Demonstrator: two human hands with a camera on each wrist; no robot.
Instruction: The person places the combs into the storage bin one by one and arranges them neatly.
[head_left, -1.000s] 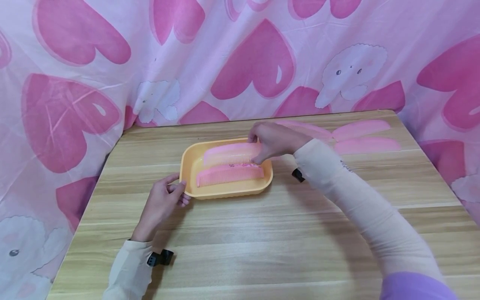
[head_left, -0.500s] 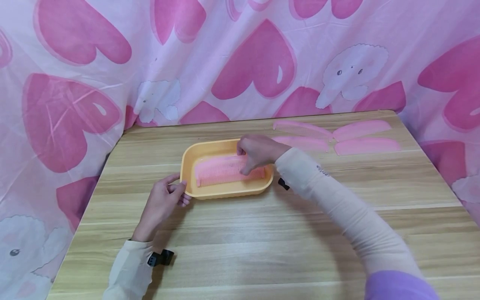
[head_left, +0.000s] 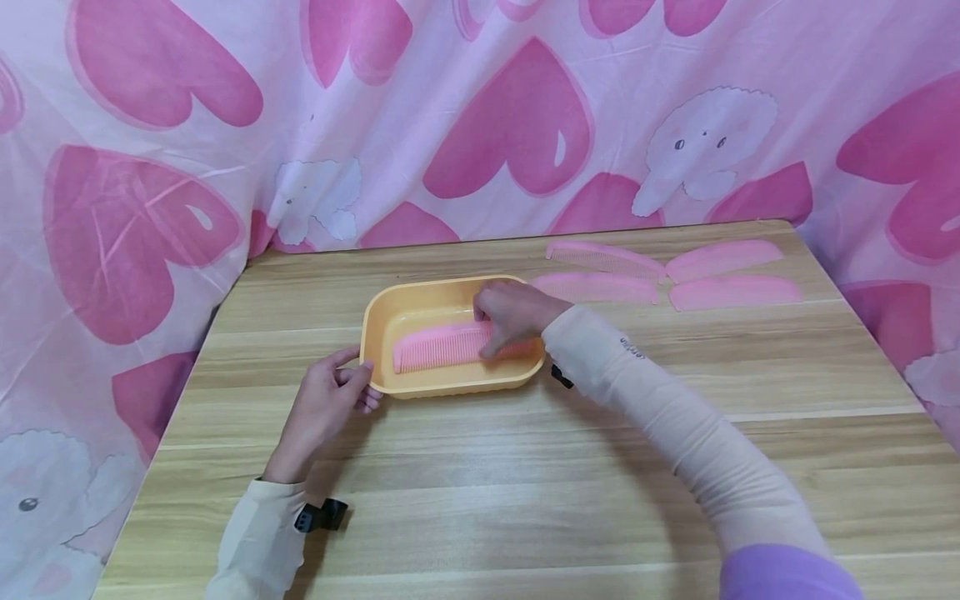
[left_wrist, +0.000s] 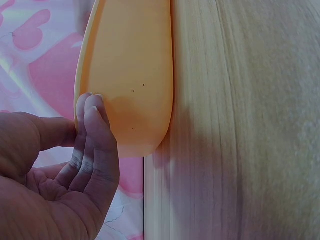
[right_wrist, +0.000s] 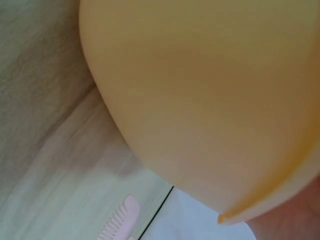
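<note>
A yellow-orange plastic tray (head_left: 450, 390) sits on the wooden table in the head view. My left hand (head_left: 327, 400) pinches its near left corner, thumb at the rim and fingers against the outer wall; the left wrist view shows this grip on the tray (left_wrist: 135, 60) too. Over the right part of the tray, my right hand (head_left: 517, 312) reaches in and holds a pink comb (head_left: 438, 343) by its right end, the thumb on the near side. That comb lies over another one, and the two can hardly be told apart. In the right wrist view the tray wall (right_wrist: 190, 110) hides the fingers.
Two pink combs, one upper (head_left: 603, 258) and one lower (head_left: 600, 287), lie right of the tray on the wooden table (head_left: 480, 500). Farther right lie an upper comb (head_left: 723, 258) and a lower comb (head_left: 735, 292). A pink heart-patterned curtain (head_left: 510, 125) hangs behind.
My right hand has moved left and down, lowering its comb from above the tray's far side onto the comb inside. The left hand keeps its place on the tray corner.
</note>
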